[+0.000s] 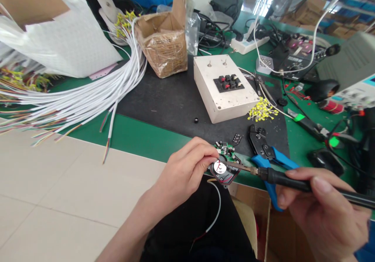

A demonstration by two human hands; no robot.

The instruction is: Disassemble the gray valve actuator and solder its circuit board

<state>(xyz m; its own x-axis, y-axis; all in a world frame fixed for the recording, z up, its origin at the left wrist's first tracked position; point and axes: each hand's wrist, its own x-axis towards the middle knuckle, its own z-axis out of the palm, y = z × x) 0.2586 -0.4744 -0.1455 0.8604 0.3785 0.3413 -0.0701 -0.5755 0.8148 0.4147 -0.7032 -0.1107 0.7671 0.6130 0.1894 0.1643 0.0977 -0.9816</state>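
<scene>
My right hand grips the black handle of a soldering iron, which points left. Its tip reaches over a small black housing with a round white disc and thin red wires inside. A green circuit board sits along the housing's far side. My left hand has thumb and forefinger pinched together at the disc's left edge; a red wire shows close by, but what they pinch is hidden. A grey cable hangs from the housing over my lap. The housing is at the table's front edge.
Blue-handled crimping pliers lie beneath the iron. Behind stand a white switch box, yellow-capped parts and a cardboard box. White cables spread leftward over the edge. A grey instrument is at right.
</scene>
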